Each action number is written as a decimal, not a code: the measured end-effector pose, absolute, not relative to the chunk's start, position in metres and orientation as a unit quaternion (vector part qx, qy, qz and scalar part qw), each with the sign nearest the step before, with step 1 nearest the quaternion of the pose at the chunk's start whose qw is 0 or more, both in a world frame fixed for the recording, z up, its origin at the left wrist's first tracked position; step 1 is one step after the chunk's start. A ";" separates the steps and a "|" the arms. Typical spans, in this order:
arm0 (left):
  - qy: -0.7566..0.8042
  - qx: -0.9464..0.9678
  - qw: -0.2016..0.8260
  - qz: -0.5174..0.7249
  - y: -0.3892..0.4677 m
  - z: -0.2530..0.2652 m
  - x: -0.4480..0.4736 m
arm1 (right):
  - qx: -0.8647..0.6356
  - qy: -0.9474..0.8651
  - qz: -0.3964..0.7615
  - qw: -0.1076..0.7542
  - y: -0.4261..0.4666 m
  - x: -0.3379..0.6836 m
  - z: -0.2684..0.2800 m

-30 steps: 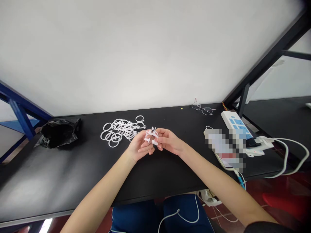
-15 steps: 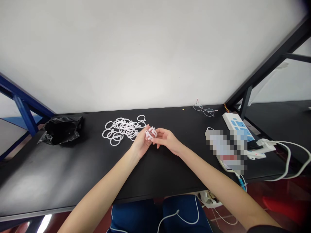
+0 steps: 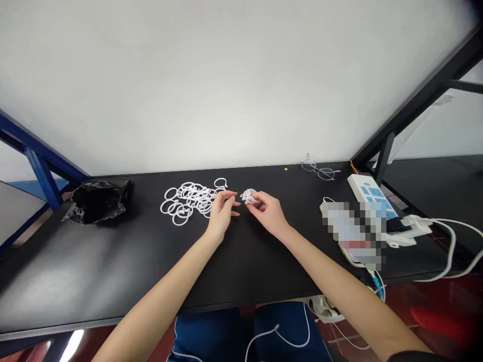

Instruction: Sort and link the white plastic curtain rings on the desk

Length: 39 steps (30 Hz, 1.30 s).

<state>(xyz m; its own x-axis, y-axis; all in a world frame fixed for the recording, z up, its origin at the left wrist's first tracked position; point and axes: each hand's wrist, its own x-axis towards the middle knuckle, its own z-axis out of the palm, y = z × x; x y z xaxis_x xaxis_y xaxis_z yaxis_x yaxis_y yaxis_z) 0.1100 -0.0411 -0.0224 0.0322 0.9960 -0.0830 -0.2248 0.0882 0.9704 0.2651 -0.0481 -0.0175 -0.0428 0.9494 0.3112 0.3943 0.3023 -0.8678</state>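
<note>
My right hand (image 3: 268, 212) pinches a small bunch of white plastic clips (image 3: 248, 195) between thumb and fingertips, just above the black table. How many clips are in it is too small to tell. To its left, my left hand (image 3: 222, 215) has its fingers stretched out and apart, with nothing visible in them. A loose pile of white plastic rings (image 3: 193, 196), each with a small knob or clip on it, lies directly left of my left hand. Its fingers partly cover the pile's right edge.
On the black table (image 3: 143, 261), a crumpled black plastic bag (image 3: 94, 201) stands open at the left. Glasses (image 3: 317, 169) lie by the wall at the back right. A power strip (image 3: 372, 196), a blurred phone-like object (image 3: 349, 234) and white cables (image 3: 451, 241) occupy the right side.
My left hand has let go of the white clips, and its fingers have opened. My right hand has carried the bunch slightly right and away from my left hand.
</note>
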 end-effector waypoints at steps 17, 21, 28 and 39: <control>0.626 0.717 0.019 0.308 -0.034 -0.023 0.035 | -0.553 -0.594 0.281 0.513 -0.027 0.295 -0.027; 0.634 0.730 0.006 0.256 -0.038 -0.037 0.041 | -0.532 -0.686 0.190 0.458 -0.027 0.293 -0.037; 0.631 0.727 -0.004 0.273 -0.041 -0.032 0.050 | -0.514 -0.737 0.185 0.398 -0.030 0.292 -0.039; 0.620 0.725 -0.014 0.298 -0.037 -0.027 0.042 | -0.531 -0.714 0.187 0.416 -0.030 0.292 -0.039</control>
<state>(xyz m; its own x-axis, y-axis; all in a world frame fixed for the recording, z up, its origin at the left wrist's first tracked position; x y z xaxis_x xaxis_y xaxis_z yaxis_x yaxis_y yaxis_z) 0.0422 -0.0375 -0.0266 0.0528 0.8912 0.4505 0.9082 -0.2304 0.3494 0.2919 -0.0299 -0.0391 -0.0906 0.9138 0.3959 0.6036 0.3666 -0.7080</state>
